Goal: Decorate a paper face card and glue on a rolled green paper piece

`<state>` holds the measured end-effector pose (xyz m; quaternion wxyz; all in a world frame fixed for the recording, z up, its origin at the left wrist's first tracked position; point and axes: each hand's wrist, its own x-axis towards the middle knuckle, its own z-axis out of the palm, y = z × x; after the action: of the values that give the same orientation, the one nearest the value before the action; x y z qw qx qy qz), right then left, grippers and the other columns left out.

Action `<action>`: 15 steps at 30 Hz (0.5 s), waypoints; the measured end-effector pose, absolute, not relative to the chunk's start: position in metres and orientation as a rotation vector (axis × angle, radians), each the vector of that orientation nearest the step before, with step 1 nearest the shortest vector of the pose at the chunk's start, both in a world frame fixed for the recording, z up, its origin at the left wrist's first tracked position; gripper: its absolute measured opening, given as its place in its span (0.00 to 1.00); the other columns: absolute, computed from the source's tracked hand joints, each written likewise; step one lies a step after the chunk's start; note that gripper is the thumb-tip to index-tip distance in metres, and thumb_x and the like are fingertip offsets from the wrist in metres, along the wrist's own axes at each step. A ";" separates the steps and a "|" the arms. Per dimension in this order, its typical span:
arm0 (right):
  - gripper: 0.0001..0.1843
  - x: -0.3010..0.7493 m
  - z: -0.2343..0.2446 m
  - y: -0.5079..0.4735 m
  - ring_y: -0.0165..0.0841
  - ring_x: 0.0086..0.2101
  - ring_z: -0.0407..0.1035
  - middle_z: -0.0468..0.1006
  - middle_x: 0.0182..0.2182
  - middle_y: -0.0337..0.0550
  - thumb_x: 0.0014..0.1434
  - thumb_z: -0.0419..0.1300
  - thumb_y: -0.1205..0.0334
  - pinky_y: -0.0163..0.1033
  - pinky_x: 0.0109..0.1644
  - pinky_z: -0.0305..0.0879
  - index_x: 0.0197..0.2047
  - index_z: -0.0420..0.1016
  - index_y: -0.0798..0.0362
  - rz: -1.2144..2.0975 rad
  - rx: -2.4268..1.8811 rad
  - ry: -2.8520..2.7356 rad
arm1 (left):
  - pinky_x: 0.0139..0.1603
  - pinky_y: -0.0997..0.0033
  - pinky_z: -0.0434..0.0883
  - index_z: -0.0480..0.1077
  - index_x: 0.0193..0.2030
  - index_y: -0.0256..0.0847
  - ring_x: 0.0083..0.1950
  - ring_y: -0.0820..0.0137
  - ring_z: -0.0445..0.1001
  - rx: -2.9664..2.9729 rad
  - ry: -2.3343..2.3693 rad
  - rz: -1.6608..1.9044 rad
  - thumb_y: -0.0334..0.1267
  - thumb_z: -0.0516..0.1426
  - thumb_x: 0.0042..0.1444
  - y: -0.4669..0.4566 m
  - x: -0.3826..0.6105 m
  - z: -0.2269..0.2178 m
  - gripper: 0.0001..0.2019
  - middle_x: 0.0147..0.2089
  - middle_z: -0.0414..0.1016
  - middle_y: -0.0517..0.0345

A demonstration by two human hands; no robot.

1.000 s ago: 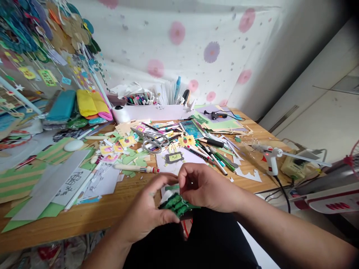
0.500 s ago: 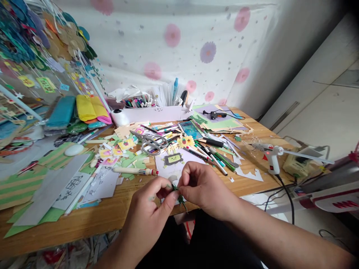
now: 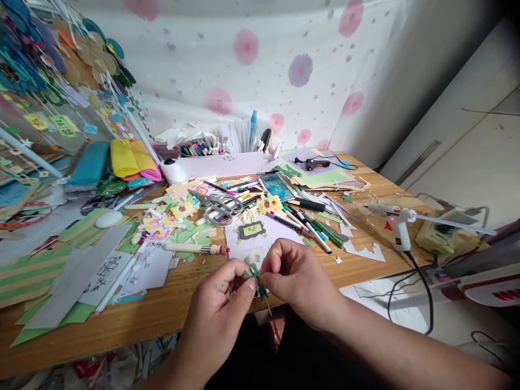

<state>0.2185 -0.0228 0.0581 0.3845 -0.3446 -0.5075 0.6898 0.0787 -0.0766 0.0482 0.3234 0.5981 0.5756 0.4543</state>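
Both hands meet over the near edge of the wooden table [image 3: 170, 303]. My left hand [image 3: 221, 311] and my right hand [image 3: 294, 281] each pinch a small green paper piece [image 3: 257, 280], folded thin, between thumb and fingertips. The piece stands on edge between the two hands, a narrow tail hanging below. Just beyond it on the table lies a pale sheet with a dark cut-out square face [image 3: 252, 230].
Paper scraps and cut-outs cover the table. Scissors [image 3: 221, 206], several markers [image 3: 309, 225], a multicolour pen [image 3: 197, 248] and a phone [image 3: 278, 187] lie in the middle. A white glue gun [image 3: 400, 225] stands at right, cord trailing off. A white pen box [image 3: 225, 160] sits at the back.
A second ago the green paper lay broad and crumpled under my hands; now it is folded into a thin strip pinched upright between both hands, slightly higher.
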 end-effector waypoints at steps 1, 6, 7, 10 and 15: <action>0.12 0.219 0.058 -0.022 0.22 0.20 0.58 0.68 0.19 0.30 0.39 0.61 0.72 0.29 0.24 0.55 0.22 0.59 0.51 1.754 -0.880 -1.294 | 0.24 0.77 0.63 0.64 0.26 0.42 0.24 0.74 0.63 1.584 1.509 1.197 0.39 0.52 0.58 -0.076 0.079 0.049 0.10 0.22 0.62 0.65; 0.12 0.220 0.059 -0.019 0.23 0.21 0.58 0.69 0.20 0.31 0.41 0.61 0.71 0.29 0.26 0.56 0.22 0.59 0.52 1.720 -0.894 -1.387 | 0.24 0.78 0.65 0.67 0.28 0.41 0.25 0.74 0.66 1.655 1.550 1.168 0.36 0.54 0.56 -0.077 0.075 0.050 0.07 0.23 0.67 0.64; 0.12 0.220 0.059 -0.019 0.23 0.22 0.58 0.69 0.20 0.32 0.41 0.61 0.71 0.30 0.26 0.56 0.22 0.59 0.52 1.701 -0.896 -1.422 | 0.25 0.78 0.65 0.68 0.28 0.41 0.25 0.74 0.66 1.664 1.562 1.161 0.36 0.54 0.56 -0.078 0.074 0.050 0.07 0.23 0.67 0.64; 0.10 0.220 0.059 -0.019 0.24 0.22 0.59 0.67 0.21 0.32 0.43 0.60 0.70 0.31 0.27 0.57 0.23 0.60 0.51 1.612 -0.913 -1.559 | 0.24 0.78 0.64 0.67 0.26 0.41 0.24 0.75 0.65 1.676 1.580 1.155 0.35 0.53 0.56 -0.078 0.072 0.050 0.08 0.22 0.66 0.64; 0.08 0.224 0.064 -0.018 0.27 0.27 0.66 0.71 0.25 0.34 0.47 0.58 0.73 0.33 0.33 0.64 0.29 0.65 0.52 1.356 -0.833 -1.868 | 0.23 0.78 0.63 0.67 0.26 0.41 0.23 0.75 0.65 1.685 1.588 1.171 0.34 0.52 0.56 -0.079 0.071 0.050 0.08 0.22 0.66 0.65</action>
<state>0.2242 -0.0182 0.0636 0.3371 -0.3196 -0.7168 0.5201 0.0715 -0.0789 0.0503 0.2699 0.6253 0.5893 0.4346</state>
